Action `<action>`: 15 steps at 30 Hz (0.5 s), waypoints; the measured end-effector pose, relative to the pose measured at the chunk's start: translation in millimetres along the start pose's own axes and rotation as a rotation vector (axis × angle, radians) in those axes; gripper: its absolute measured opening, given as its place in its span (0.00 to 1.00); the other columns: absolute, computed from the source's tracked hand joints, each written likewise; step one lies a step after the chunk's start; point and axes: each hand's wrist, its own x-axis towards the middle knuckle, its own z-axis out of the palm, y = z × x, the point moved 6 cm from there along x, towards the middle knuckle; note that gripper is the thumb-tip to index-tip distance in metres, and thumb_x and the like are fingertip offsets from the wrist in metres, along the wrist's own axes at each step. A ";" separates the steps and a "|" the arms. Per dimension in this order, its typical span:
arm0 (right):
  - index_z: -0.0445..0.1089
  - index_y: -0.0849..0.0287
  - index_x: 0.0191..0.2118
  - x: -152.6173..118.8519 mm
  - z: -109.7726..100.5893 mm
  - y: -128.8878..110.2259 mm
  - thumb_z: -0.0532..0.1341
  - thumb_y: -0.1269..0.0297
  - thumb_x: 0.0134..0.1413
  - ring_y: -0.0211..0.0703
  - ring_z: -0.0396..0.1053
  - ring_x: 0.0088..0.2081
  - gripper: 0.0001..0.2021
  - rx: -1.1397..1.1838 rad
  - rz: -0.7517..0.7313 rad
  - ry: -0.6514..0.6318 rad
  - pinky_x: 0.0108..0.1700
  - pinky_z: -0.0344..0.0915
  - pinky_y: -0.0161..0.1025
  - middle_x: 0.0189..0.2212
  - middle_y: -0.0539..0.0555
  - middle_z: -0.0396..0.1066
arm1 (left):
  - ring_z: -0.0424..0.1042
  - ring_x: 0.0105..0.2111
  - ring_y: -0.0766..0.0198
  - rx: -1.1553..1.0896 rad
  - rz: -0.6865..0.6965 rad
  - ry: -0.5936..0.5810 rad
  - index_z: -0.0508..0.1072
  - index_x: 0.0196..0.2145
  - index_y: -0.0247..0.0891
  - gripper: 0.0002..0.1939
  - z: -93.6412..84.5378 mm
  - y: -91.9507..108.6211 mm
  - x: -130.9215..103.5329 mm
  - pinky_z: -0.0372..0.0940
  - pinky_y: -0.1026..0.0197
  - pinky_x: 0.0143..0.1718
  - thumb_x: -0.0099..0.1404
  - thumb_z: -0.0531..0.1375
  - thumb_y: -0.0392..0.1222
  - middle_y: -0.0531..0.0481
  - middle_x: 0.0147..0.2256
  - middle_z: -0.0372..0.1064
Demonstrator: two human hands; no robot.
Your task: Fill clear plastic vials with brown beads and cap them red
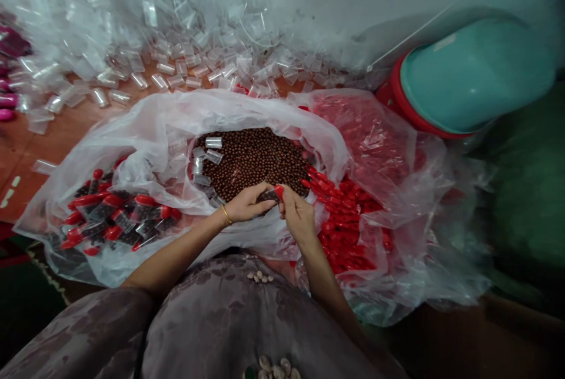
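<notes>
My left hand (248, 203), with a gold bangle at its wrist, is wrapped round a small clear container (266, 195) filled with dark balls. The fingers of my right hand (298, 214) pinch the red cap (279, 192) at the container's right end. Both hands are over the near edge of a heap of brown balls (256, 158) in a white plastic bag. Several empty clear tubes (214, 142) lie on the left side of the balls. Right of my right hand is a pile of red caps (342, 220).
Filled, red-capped containers (119, 214) lie on plastic at the left. A large heap of clear tubes (176, 67) spreads along the back of the orange surface (22, 149). A teal bucket (477, 79) with a red one tilts at the back right. Pink pieces (6, 99) are at the far left.
</notes>
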 end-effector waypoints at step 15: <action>0.67 0.62 0.52 -10.7 -6.4 -12.4 0.43 0.56 0.61 0.44 0.72 0.43 0.24 -0.402 -0.181 -0.078 0.44 0.67 0.38 0.44 0.58 0.72 | 0.61 0.29 0.67 0.143 -0.010 0.006 0.65 0.35 0.33 0.16 11.7 8.9 0.8 0.58 0.64 0.32 0.61 0.52 0.51 0.51 0.29 0.63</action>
